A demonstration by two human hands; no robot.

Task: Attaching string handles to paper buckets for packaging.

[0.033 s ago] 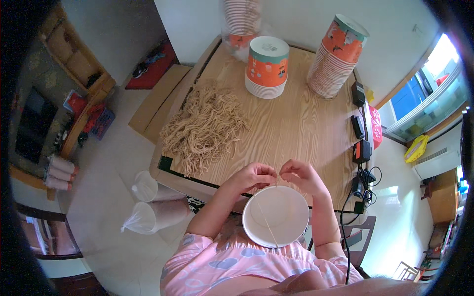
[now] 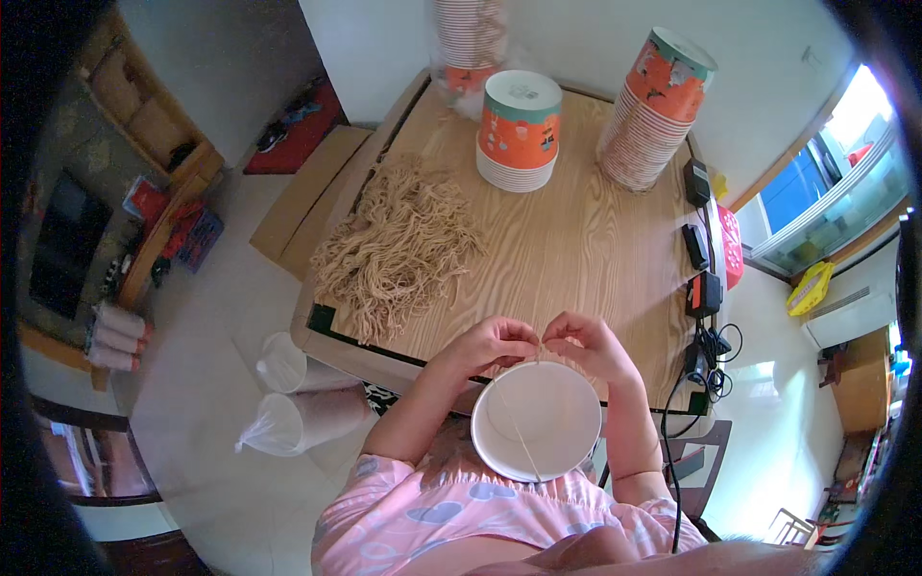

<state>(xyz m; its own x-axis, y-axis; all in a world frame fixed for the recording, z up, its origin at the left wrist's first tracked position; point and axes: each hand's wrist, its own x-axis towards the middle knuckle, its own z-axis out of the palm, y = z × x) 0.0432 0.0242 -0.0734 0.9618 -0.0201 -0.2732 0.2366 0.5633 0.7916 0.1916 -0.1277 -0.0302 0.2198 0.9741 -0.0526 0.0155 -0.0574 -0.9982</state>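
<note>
A white paper bucket (image 2: 567, 422) rests at my lap, its round mouth facing up. A thin beige string (image 2: 520, 434) runs across the mouth from the near rim toward the far rim. Just beyond that far rim, my left hand (image 2: 499, 343) and my right hand (image 2: 586, 346) meet with fingertips pinched close together, at a short bit of the string. The exact grip is small and partly hidden by the fingers. A heap of similar beige strings (image 2: 399, 250) lies on the table to the left.
Inverted printed paper buckets (image 2: 519, 134) stand nested on the wood-grain table (image 2: 547, 259), with a taller leaning stack (image 2: 648, 125) at right and a bagged stack (image 2: 471, 43) behind. Black adapters and cables (image 2: 706, 298) line the right edge. Bagged buckets (image 2: 322, 422) lie on the floor at left.
</note>
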